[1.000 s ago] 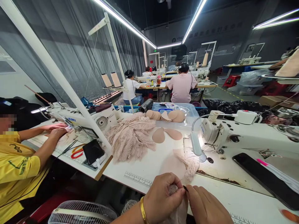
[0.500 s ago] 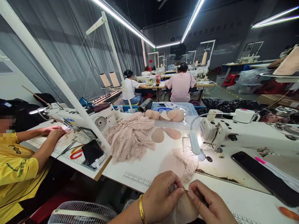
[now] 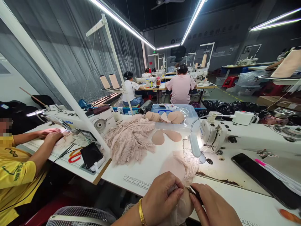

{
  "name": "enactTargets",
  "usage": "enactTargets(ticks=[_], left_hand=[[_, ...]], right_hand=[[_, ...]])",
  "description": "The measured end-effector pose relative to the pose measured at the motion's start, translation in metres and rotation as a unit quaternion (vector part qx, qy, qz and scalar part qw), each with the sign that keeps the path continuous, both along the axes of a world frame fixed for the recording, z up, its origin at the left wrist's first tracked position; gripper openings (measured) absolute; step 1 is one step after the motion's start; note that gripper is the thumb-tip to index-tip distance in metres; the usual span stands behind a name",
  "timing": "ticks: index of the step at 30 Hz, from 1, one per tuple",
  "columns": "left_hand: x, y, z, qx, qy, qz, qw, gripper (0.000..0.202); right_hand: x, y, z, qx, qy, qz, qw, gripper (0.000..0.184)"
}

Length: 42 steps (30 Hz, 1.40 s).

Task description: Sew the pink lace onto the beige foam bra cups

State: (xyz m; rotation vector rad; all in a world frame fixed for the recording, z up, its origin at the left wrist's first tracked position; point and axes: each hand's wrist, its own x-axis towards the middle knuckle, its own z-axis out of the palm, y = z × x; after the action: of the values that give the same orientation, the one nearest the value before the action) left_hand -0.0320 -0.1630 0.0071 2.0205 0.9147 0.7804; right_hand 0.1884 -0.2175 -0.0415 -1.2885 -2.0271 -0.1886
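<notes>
My left hand [image 3: 163,194] is closed, pinching the edge of a sheer beige fabric piece [image 3: 184,204] with a smooth rounded part, at the front edge of the table. Close beside it, my right hand [image 3: 210,204] is closed around a small dark tool [image 3: 195,192], mostly hidden by the fingers, its tip close to the fabric edge. Beyond my hands, beige lace [image 3: 191,163] lies by the needle area of the sewing machine [image 3: 211,135], under a lit lamp [image 3: 194,146]. A pale rounded fabric piece [image 3: 172,166] lies left of the lace.
A heap of beige lace [image 3: 131,141] and two teardrop pads [image 3: 158,137] lie on the left. Behind them, a clear plastic box [image 3: 190,124] bears stacked pads. A black phone [image 3: 263,179] and pens are at right. A co-worker in yellow [image 3: 21,172] sews at left; a fan [image 3: 80,216] stands below.
My right hand has shifted slightly right and turned; the dark tool now shows more between its fingers. My left hand keeps its pinch on the fabric. The view has shifted slightly.
</notes>
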Motion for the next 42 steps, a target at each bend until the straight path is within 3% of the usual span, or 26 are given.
enactTargets(ticks=[14, 23, 28, 42], left_hand=[[0.0, -0.003, -0.002, 0.017, -0.001, -0.017, 1.0, 0.009], [0.002, -0.003, -0.003, 0.016, -0.011, -0.009, 1.0, 0.007], [0.001, -0.003, -0.005, 0.019, -0.012, -0.007, 1.0, 0.008], [0.001, -0.003, -0.004, 0.036, -0.017, -0.021, 0.999, 0.008]], right_hand=[[-0.006, 0.002, -0.007, 0.06, -0.044, -0.018, 0.997, 0.021], [-0.005, -0.003, 0.0, -0.017, 0.03, -0.006, 0.999, 0.016], [-0.006, -0.004, 0.001, 0.008, -0.003, -0.008, 1.0, 0.018], [-0.007, -0.001, -0.015, 0.069, -0.028, -0.018, 0.997, 0.021]])
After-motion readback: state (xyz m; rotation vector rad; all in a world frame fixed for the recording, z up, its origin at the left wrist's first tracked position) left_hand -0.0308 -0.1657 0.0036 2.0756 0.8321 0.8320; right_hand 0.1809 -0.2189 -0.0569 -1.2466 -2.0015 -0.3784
